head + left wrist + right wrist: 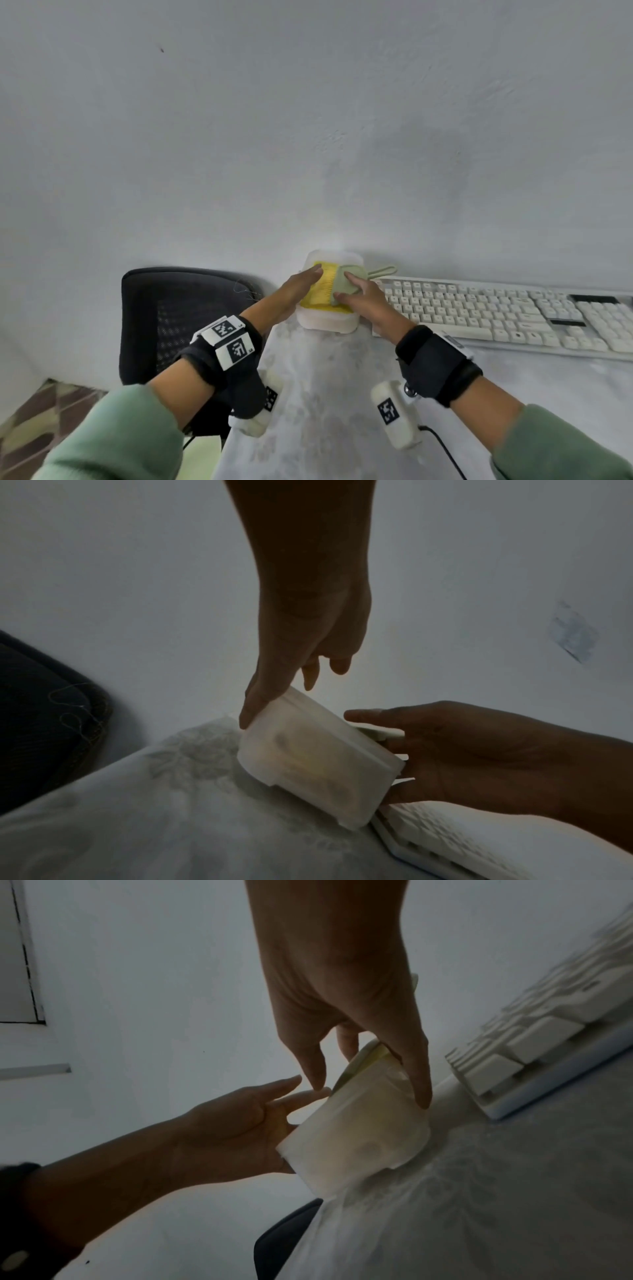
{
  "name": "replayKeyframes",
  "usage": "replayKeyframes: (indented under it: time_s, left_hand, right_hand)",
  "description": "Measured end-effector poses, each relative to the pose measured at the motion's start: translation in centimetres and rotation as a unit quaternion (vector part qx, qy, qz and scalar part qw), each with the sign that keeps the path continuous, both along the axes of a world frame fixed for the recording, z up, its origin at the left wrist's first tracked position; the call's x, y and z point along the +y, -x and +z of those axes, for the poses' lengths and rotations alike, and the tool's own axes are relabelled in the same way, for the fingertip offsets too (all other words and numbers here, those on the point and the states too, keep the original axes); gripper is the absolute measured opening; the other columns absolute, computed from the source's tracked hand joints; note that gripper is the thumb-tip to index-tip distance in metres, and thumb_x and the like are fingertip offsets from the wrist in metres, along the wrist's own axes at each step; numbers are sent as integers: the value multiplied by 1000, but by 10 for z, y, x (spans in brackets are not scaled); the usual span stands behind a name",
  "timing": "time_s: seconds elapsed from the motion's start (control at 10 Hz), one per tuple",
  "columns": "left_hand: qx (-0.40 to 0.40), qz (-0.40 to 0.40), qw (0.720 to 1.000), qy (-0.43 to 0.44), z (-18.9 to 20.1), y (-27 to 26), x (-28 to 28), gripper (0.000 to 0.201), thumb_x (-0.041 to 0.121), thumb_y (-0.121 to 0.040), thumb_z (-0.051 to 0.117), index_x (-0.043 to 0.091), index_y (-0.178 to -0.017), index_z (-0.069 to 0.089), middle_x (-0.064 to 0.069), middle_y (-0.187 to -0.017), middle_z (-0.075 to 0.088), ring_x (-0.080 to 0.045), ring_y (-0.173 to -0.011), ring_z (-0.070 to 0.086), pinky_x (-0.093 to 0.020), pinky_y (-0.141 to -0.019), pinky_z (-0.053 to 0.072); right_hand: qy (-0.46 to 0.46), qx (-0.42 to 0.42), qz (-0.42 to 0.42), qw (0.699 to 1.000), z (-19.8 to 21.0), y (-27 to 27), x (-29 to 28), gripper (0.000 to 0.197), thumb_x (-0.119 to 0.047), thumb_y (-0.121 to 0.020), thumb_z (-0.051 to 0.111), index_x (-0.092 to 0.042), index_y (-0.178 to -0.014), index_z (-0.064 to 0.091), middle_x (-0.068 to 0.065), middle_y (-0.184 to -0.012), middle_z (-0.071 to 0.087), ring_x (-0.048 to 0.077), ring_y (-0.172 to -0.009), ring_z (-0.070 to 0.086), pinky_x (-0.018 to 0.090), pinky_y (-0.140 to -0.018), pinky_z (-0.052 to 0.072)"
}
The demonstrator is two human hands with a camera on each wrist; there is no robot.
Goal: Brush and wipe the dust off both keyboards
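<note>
Where frosted plastic box (327, 322) sits, right hand (368, 298) touches soft green brush (346, 286)

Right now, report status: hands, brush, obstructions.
Left hand open against box. Right hand on green brush, grip unclear. Keyboard untouched, nothing blocking.

It looked like a home desk corner. A white keyboard (507, 313) lay on a table (325, 394) covered with a pale floral cloth, pushed against a bare, rough-plastered wall (308, 120). A black mesh office chair (178, 315) stood beside it on a patterned floor (41, 414).
</note>
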State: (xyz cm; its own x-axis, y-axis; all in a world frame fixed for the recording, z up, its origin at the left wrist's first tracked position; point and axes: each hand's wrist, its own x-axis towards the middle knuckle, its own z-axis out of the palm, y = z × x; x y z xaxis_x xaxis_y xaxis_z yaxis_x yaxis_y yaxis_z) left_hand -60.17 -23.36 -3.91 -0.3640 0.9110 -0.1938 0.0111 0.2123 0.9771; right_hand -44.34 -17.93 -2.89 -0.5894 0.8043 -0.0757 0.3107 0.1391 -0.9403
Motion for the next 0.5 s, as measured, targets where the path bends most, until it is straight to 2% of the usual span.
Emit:
replayKeyframes:
  time_s: [0.1, 0.2, 0.3, 0.4, 0.5]
  left_hand:
    - [-17, -4, 1000, -2, -10, 7, 1, 50, 35, -100, 43, 16, -146, 39, 0, -148, 39, -19, -136, 39, -40, -116, 27]
    - [-28, -8, 1000, -2, -19, 12, -2, 67, 52, -89, 56, 18, -144, 41, -1, -147, 43, -20, -135, 41, -42, -115, 28]
    - [-10, -7, 1000, 20, -32, 20, -2, 91, 67, -69, 66, 21, -144, 42, 0, -148, 42, -20, -135, 40, -44, -116, 28]
    - [102, 40, 994, 27, -21, 10, -8, 54, 43, -96, 50, 16, -141, 46, -9, -145, 45, -23, -132, 44, -42, -113, 32]
    - [332, 155, 930, 28, 1, -10, -15, 39, 27, -100, 48, 8, -134, 53, -18, -139, 50, -30, -132, 42, -38, -110, 31]
  right_hand:
    - [10, -11, 9, 1000, -9, 3, 3, 69, -19, -81, 70, -14, -141, 37, 7, -143, 41, 21, -129, 41, 33, -109, 34]
    - [-2, -33, 23, 999, -14, 5, 3, 68, -21, -81, 69, -14, -141, 37, 7, -142, 41, 22, -128, 42, 34, -109, 34]
    - [4, -31, 45, 998, -9, -1, 0, 68, -21, -82, 69, -15, -141, 37, 6, -143, 40, 21, -128, 42, 34, -109, 34]
    - [-3, -21, 87, 996, -4, -20, -1, 63, -18, -85, 66, -18, -141, 37, 4, -144, 39, 18, -130, 40, 30, -108, 33]
    - [-48, -11, 98, 994, 14, -62, -1, 55, -18, -87, 62, -25, -138, 42, 3, -141, 44, 16, -124, 46, 25, -99, 37]
